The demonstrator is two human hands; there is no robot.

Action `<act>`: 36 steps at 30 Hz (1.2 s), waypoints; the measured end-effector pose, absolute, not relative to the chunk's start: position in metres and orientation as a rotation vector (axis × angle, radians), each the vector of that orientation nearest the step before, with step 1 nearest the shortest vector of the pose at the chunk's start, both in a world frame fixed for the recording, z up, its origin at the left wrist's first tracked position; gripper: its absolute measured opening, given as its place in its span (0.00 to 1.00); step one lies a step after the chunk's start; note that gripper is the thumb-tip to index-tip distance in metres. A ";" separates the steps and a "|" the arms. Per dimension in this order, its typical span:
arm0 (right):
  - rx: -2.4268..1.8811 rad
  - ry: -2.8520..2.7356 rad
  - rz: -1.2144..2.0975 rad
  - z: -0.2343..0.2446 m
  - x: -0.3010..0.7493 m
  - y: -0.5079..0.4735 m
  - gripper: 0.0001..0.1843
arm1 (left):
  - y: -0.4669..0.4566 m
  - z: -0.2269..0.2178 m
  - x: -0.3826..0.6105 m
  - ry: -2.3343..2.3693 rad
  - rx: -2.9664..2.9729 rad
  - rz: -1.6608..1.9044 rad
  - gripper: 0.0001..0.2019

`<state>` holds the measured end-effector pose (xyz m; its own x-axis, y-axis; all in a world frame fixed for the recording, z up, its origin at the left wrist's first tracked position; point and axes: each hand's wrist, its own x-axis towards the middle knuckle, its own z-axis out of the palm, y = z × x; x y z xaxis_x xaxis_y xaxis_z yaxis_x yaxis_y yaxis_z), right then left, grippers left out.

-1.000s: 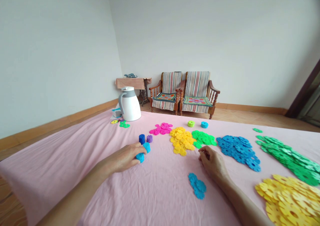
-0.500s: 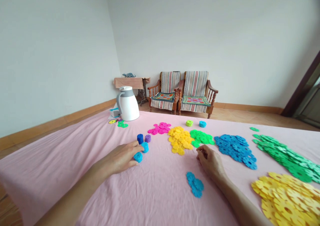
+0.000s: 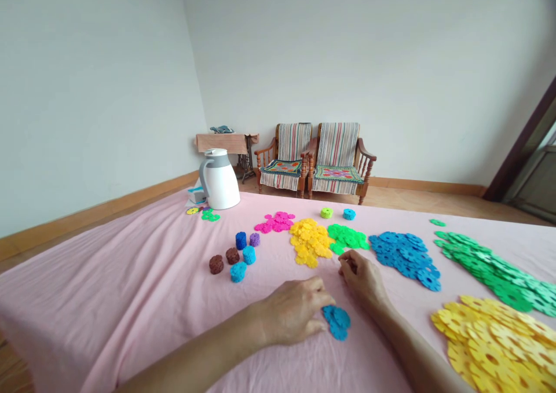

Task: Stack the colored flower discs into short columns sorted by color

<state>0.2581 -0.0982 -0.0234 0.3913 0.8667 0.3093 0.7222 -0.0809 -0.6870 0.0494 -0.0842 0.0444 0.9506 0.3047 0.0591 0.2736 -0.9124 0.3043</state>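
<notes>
My left hand (image 3: 295, 312) lies on the pink cloth (image 3: 130, 277) with its fingertips on a small heap of cyan flower discs (image 3: 336, 321); the fingers are curled and I cannot make out a grip. My right hand (image 3: 362, 277) rests just behind that heap, fingers curled in, near the yellow pile (image 3: 309, 241) and the small green pile (image 3: 347, 237). To the left stand short stacks of discs: two cyan (image 3: 238, 271), two brown (image 3: 216, 263), one blue (image 3: 241, 240) and one purple (image 3: 255, 239).
Big piles of blue (image 3: 406, 253), green (image 3: 490, 265) and yellow discs (image 3: 499, 346) lie at the right, a pink pile (image 3: 275, 222) further back. A white jug (image 3: 218, 180) stands at the far left of the table. Two wooden armchairs (image 3: 315, 161) stand by the wall.
My left hand has left the cyan stacks and moved right to the cyan heap in front of me. Two brown stacks it hid now show. My right hand has barely moved.
</notes>
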 end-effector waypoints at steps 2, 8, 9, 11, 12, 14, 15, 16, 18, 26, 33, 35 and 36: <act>-1.840 -1.373 0.222 -0.024 0.258 -0.098 0.12 | -0.082 0.041 0.058 0.430 2.839 0.137 0.11; -1.844 -1.376 0.196 -0.026 0.259 -0.097 0.12 | -0.077 0.039 0.067 0.363 2.879 0.141 0.06; -1.846 -1.375 0.200 -0.026 0.259 -0.097 0.12 | -0.077 0.039 0.066 0.359 2.881 0.150 0.06; -1.844 -1.374 0.215 -0.025 0.259 -0.098 0.12 | -0.078 0.040 0.062 0.383 2.875 0.179 0.07; -1.841 -1.370 0.225 -0.024 0.259 -0.098 0.12 | -0.077 0.041 0.058 0.410 2.864 0.205 0.08; -1.840 -1.362 0.241 -0.022 0.258 -0.100 0.11 | -0.075 0.047 0.045 0.494 2.828 0.277 0.11; -1.843 -1.358 0.244 -0.021 0.257 -0.100 0.11 | -0.073 0.050 0.037 0.551 2.805 0.322 0.11; -1.847 -1.354 0.244 -0.021 0.257 -0.101 0.11 | -0.069 0.055 0.027 0.614 2.781 0.363 0.12; -1.854 -1.352 0.239 -0.020 0.256 -0.101 0.11 | -0.059 0.063 0.005 0.754 2.737 0.416 0.12; -1.882 -1.356 0.224 -0.020 0.255 -0.100 0.12 | -0.015 0.075 -0.070 1.142 2.655 0.476 0.07; -1.885 -1.357 0.219 -0.018 0.254 -0.101 0.12 | -0.011 0.063 -0.080 1.140 2.661 0.422 0.07; -1.876 -1.356 0.217 -0.019 0.255 -0.101 0.13 | -0.011 0.062 -0.080 1.139 2.644 0.434 0.07; -1.871 -1.357 0.219 -0.019 0.255 -0.101 0.13 | -0.011 0.061 -0.080 1.138 2.626 0.443 0.08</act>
<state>0.2552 -0.1011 -0.0193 0.4105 0.8613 0.2996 0.7232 -0.1074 -0.6823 -0.0797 -0.0110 0.0613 0.6500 0.7388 0.1777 0.6645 -0.6661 0.3387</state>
